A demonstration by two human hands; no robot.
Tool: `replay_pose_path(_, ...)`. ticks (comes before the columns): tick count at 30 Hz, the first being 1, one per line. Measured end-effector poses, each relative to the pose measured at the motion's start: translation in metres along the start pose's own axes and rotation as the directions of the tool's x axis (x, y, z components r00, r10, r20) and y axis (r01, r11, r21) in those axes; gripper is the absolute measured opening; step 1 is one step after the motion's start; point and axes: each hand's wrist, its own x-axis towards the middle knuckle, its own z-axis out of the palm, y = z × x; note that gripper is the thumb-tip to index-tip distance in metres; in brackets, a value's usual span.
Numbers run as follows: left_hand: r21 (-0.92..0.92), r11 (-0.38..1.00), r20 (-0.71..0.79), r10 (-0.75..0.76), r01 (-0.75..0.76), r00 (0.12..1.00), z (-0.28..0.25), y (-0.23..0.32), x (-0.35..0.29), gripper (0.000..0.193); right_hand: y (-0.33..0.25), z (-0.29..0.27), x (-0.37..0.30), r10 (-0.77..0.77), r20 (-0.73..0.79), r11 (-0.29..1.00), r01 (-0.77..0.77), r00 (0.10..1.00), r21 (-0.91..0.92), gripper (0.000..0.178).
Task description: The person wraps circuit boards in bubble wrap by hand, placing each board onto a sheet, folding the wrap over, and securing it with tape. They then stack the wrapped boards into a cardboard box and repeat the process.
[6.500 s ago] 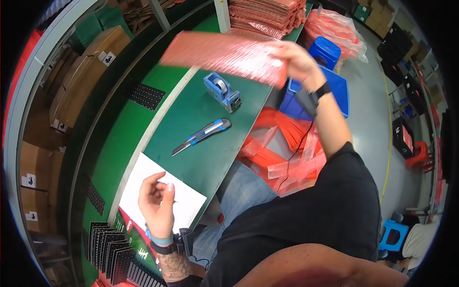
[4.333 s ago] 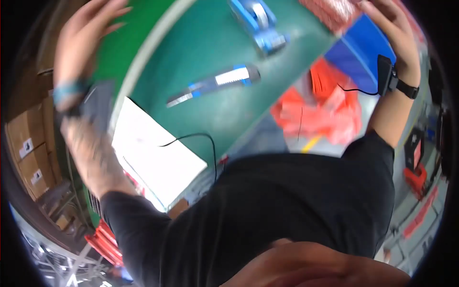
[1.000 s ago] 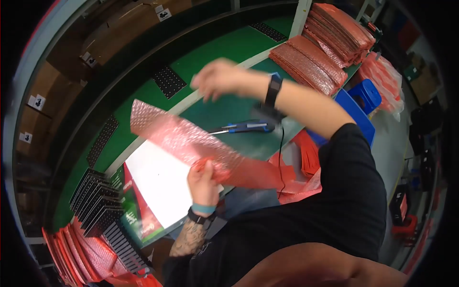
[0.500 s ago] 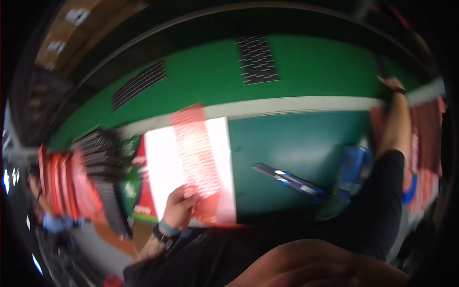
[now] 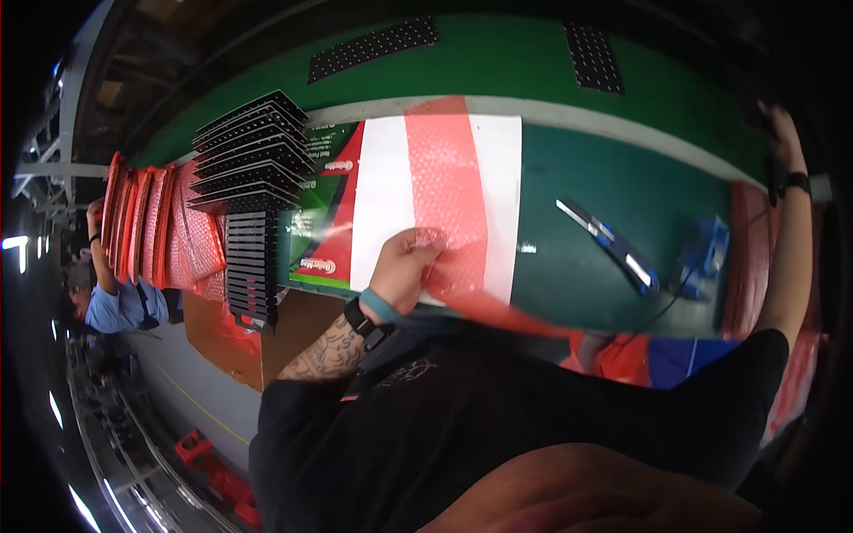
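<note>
A strip of red bubble wrap [image 5: 447,169] lies over a white sheet [image 5: 382,178] on the dark green table. My left hand [image 5: 406,268] is closed on its near part, thumb and fingers pinching the film. The strip's near end hangs over the front edge, trailing right. At the far right, my outstretched right hand [image 5: 784,138] grips the edge of a dark panel [image 5: 753,105] on the green belt; shadow hides much of it. A blue-and-black utility knife [image 5: 609,244] lies on the table between my hands.
Black perforated panels [image 5: 249,151] are stacked at left, beside upright red bubble-wrapped packs [image 5: 142,222]. Two more panels, one left [image 5: 373,49] and one right [image 5: 595,58], lie on the belt [image 5: 506,53]. A blue tape dispenser [image 5: 706,253] stands right. Another person [image 5: 133,302] is far left.
The view has turned, shifting the table scene up and rightward in the picture. My left hand still pinches the bubble wrap; my right arm stays stretched out to the dark panel.
</note>
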Motion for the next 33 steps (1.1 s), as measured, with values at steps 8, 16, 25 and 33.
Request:
replay_pose_path(8, -0.363, 0.931, 0.246, 0.054, 0.040, 0.968, -0.019, -0.017, -0.011, 0.023, -0.082, 0.268, -0.410, -0.182, 0.451, 0.942, 0.024, 0.874, 0.333, 0.060)
replay_pose_path(16, -0.430, 0.896, 0.406, 0.085, 0.109, 0.910, -0.028, -0.037, -0.015, 0.028, -0.016, 0.416, -0.511, -0.034, 0.504, 0.903, -0.190, 0.863, 0.386, 0.061)
replay_pose_path(25, -0.521, 0.840, 0.407, 0.085, 0.154, 0.909, -0.034, -0.033, -0.022, 0.033, -0.010, 0.447, -0.505, -0.010, 0.474, 0.942, -0.150, 0.880, 0.300, 0.058)
replay_pose_path(33, -0.538, 0.835, 0.451, 0.173, 0.112, 0.875, -0.035, -0.027, -0.034, 0.040, -0.013, 0.453, -0.506, 0.033, 0.481, 0.945, -0.183, 0.876, 0.270, 0.058)
